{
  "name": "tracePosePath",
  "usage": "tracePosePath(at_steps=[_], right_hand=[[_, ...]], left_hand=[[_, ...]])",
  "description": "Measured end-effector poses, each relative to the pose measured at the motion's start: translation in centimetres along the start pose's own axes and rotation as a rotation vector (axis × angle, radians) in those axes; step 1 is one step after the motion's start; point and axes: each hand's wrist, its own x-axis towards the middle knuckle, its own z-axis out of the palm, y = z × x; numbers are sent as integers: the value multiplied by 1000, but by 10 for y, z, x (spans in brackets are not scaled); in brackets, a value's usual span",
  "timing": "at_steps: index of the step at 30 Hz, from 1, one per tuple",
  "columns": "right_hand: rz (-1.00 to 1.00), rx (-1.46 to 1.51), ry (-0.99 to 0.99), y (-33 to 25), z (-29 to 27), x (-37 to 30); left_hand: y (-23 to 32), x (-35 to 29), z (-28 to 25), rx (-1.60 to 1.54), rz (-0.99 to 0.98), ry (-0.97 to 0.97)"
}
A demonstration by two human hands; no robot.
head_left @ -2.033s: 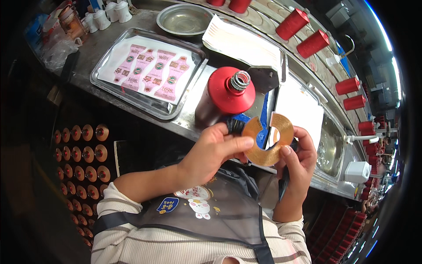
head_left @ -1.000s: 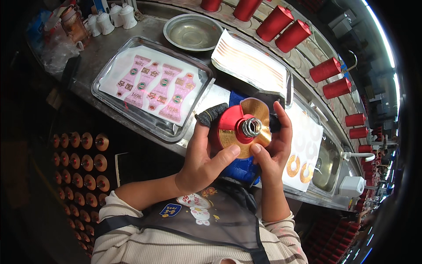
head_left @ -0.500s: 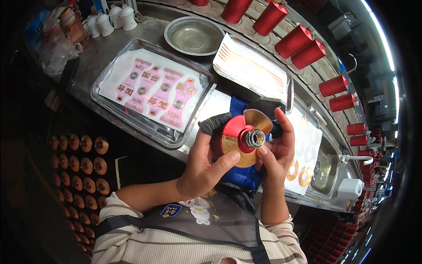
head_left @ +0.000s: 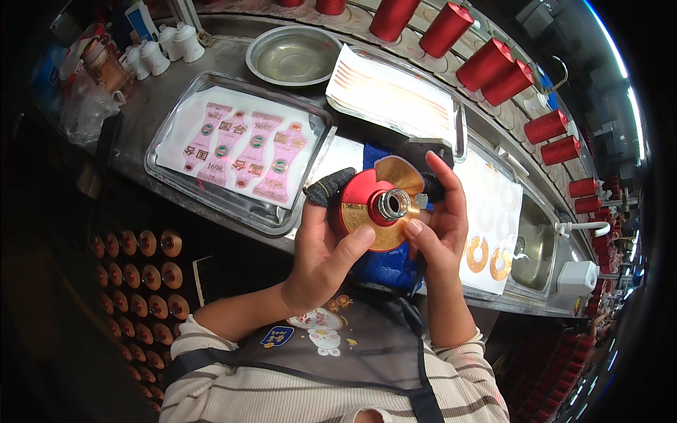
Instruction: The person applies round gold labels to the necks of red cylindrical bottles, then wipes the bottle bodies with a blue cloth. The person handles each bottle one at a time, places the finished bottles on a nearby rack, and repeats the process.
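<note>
Both my hands hold a red bottle (head_left: 358,185), its open threaded neck tilted up toward me. A gold ring-shaped decal (head_left: 399,173) lies around its shoulder, and the upper right part appears raised like a flap. My left hand (head_left: 314,254) wraps the bottle's left side, thumb pressing on the gold, with a dark cover on a finger. My right hand (head_left: 444,236) is closed at the right side, thumb by the decal's edge and index finger stretched upward. A wet-looking blue cloth (head_left: 386,271) lies beneath the bottle, whose lower body is hidden.
At left is a metal tray (head_left: 278,224) of pink decal sheets; behind stands a metal basin (head_left: 296,53). A second tray (head_left: 460,134) holds striped sheets. Right are a sheet of gold C-shaped decals (head_left: 486,283) and a sink (head_left: 539,264). Red bottles (head_left: 446,29) line a conveyor.
My view has shifted slightly, and both hands with the bottle sit a little further left and higher in it. My grip looks nearly the same; the right index finger stretches further up.
</note>
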Motion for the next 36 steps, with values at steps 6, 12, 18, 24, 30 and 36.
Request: tracePosePath(at_steps=[6,12,18,24,30,36], right_hand=[[6,-19,-22,1,-3,-1],[13,-2,-34,1,-3,-3],[-54,-79,-36,8,-5,-4],[-97,-143,-50,10,-8,-4],[-36,-117,-44,3,-4,-4],[-84,-176,-73,8,-8,-6]], left_hand=[[-2,0,0,37,20,-13],[-2,-2,0,25,0,-10],[-2,-3,1,30,13,-13],[0,-2,2,47,28,-32],[0,-2,-1,63,16,-36],[-18,-17,-12,573,488,-24]])
